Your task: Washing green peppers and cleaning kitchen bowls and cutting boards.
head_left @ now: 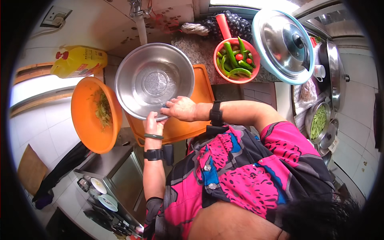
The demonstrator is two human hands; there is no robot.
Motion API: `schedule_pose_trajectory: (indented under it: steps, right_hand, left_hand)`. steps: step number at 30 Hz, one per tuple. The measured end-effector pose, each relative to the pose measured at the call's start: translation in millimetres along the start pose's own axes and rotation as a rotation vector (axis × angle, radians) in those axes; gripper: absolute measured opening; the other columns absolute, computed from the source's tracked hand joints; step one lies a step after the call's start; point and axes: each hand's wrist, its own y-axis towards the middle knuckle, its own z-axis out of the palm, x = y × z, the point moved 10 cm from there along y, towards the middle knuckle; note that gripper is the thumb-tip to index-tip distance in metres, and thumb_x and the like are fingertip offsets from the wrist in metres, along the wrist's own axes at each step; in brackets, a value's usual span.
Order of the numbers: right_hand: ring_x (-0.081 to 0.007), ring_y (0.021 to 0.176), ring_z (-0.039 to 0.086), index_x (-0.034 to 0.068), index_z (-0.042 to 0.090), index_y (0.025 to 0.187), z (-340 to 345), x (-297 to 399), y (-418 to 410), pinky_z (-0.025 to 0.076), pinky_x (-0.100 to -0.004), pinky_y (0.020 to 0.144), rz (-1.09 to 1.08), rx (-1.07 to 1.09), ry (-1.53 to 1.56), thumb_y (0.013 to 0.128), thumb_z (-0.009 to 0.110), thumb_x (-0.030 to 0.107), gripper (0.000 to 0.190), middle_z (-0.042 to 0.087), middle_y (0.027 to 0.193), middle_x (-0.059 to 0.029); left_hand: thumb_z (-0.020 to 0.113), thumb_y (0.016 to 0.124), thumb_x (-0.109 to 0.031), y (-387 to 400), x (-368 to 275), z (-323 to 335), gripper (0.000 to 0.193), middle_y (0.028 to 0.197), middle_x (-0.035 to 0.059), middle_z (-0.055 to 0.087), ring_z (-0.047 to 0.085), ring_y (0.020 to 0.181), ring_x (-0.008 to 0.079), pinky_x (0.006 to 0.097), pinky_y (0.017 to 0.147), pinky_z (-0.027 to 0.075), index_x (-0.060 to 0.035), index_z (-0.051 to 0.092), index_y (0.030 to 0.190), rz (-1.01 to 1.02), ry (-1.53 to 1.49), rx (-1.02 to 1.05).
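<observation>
A stainless steel basin is tilted towards me above an orange plastic tray. My left hand grips its near rim, with the thumb over the edge and the other fingers beneath. My right hand reaches over that rim, its fingers bent against the inner wall. A small dark bluish patch shows at those fingertips; whether it is a held thing, I cannot tell. The basin's inside looks wet, with a ringed flat bottom. Just behind it hangs a tap with a pale hose or spout.
On the left, an orange plastic basin holds vegetable scraps below a yellow jug. A red colander of green peppers and small tomatoes stands on the granite counter. Beside it is a light-blue basin with a metal lid.
</observation>
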Motion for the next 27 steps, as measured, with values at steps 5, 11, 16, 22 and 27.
schedule_pose_trajectory:
  steps: [5,11,16,22,27]
  right_hand:
    - [-0.0206,0.093,0.055,0.017,0.055,0.095,-8,-51,-14,0.034,-0.0390,0.083,-0.291,-0.016,-0.477,0.077,0.052,0.021,0.019,0.056,0.095,-0.0030]
    - [-0.0238,0.120,0.040,0.014,0.057,0.108,-35,-115,19,0.030,-0.0347,0.094,-0.354,0.020,-1.035,0.077,0.053,0.028,0.035,0.046,0.127,-0.0134]
    - [-0.0351,0.119,0.039,0.013,0.040,0.125,16,-71,-7,0.035,-0.0430,0.094,-0.147,0.429,-0.493,0.070,0.062,0.021,0.060,0.038,0.127,-0.0231]
    - [-0.0372,0.101,0.050,0.014,0.028,0.130,28,2,13,0.043,-0.0471,0.081,-0.052,0.231,0.310,0.064,0.066,0.018,0.076,0.045,0.109,-0.0205]
    - [-0.0281,0.103,0.049,0.018,0.049,0.109,-1,-29,-30,0.037,-0.0418,0.085,-0.254,0.152,-0.270,0.067,0.061,0.020,0.043,0.050,0.098,-0.0118]
  left_hand:
    - [0.045,0.071,-0.002,-3,-43,-4,0.041,0.099,0.0186,0.054,0.062,0.079,0.0322,0.0418,0.056,0.057,0.0073,0.041,0.110,0.137,0.260,0.001]
    - [0.043,0.070,0.000,-3,-49,9,0.042,0.095,0.0156,0.055,0.063,0.076,0.0299,0.0403,0.051,0.057,0.0068,0.040,0.111,0.121,0.485,-0.005]
    - [0.047,0.067,0.000,-3,-62,-3,0.019,0.070,0.0094,0.056,0.060,0.057,0.0217,0.0341,0.046,0.054,0.0062,0.055,0.083,0.312,0.467,-0.126]
    - [0.045,0.066,0.004,-5,-54,-4,0.030,0.080,0.0102,0.056,0.061,0.062,0.0211,0.0342,0.047,0.055,0.0088,0.052,0.095,0.310,0.283,-0.165]
    - [0.043,0.066,0.002,4,-57,-33,0.043,0.089,0.0153,0.055,0.062,0.069,0.0281,0.0390,0.049,0.057,0.0063,0.042,0.108,0.267,0.368,-0.162]
